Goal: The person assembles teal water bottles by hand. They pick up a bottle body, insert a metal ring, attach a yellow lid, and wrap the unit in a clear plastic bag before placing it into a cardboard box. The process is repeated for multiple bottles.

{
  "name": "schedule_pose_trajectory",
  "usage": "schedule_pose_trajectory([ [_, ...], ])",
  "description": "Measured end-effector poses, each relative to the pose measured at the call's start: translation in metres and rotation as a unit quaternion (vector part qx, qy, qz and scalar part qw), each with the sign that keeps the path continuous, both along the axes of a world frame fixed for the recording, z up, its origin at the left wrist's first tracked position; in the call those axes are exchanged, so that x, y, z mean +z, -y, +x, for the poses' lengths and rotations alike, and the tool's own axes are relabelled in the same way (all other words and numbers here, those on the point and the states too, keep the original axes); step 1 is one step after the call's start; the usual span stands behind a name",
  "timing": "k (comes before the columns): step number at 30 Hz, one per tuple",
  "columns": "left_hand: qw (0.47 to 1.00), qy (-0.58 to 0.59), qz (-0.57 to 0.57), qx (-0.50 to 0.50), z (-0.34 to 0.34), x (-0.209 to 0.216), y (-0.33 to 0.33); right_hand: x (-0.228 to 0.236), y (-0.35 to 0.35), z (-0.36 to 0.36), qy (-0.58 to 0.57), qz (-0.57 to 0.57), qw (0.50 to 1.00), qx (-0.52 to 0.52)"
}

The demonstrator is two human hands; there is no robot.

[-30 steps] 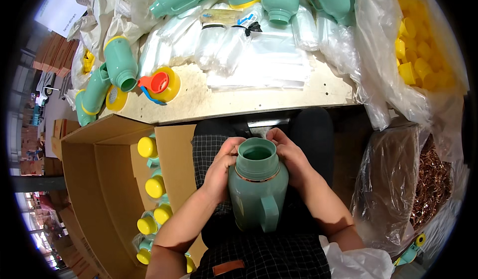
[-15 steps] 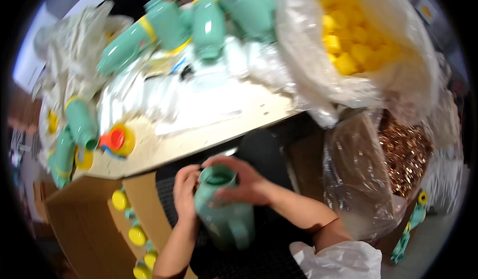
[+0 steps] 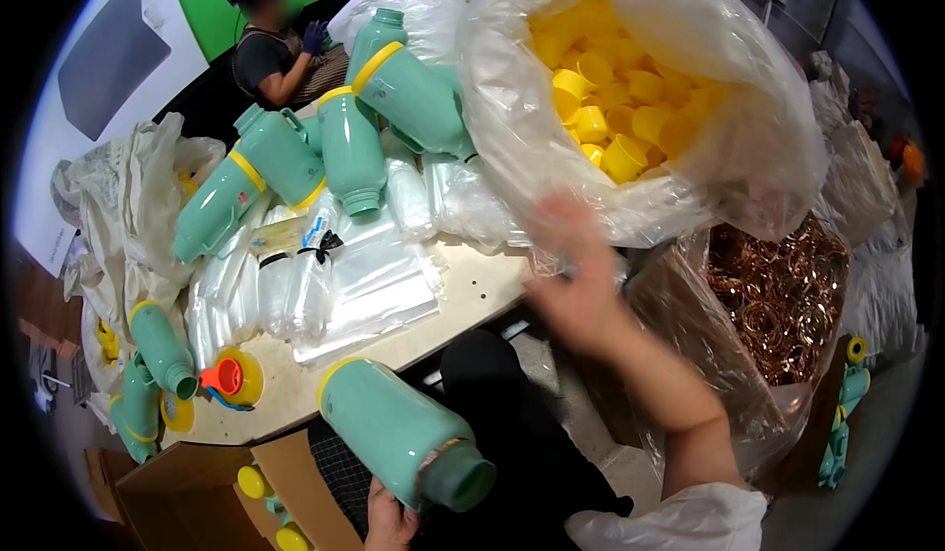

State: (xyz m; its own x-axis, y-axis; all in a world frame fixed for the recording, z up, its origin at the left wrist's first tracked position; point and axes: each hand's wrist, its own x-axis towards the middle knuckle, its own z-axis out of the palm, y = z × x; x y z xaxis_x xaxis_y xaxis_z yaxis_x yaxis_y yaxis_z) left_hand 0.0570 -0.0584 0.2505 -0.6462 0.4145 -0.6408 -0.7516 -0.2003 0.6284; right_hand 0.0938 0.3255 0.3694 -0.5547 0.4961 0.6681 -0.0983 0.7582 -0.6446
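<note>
Flask (image 3: 389,428) in left hand (image 3: 391,521), red label (image 3: 242,198) on another flask (image 3: 213,218)

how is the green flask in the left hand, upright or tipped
Tipped: the green flask is slanted, its neck toward the picture's lower right, its yellow band upper left.

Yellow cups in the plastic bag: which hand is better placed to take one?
Right, I'd judge. The right hand is raised by the near side of the plastic bag of yellow cups and looks empty, though blurred. The left hand is low, farther off, holding the green flask.
</note>
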Motion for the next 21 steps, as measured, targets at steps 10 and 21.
schedule_pose_trajectory([
  [10,0.986,0.003,0.064,0.156,-0.02,0.031,-0.032,-0.03,-0.153,-0.02,0.04,0.094,0.94,-0.326],
  [21,0.991,-0.032,0.077,0.104,-0.059,0.056,0.004,-0.082,0.143,0.049,0.164,-0.177,0.912,0.332],
])
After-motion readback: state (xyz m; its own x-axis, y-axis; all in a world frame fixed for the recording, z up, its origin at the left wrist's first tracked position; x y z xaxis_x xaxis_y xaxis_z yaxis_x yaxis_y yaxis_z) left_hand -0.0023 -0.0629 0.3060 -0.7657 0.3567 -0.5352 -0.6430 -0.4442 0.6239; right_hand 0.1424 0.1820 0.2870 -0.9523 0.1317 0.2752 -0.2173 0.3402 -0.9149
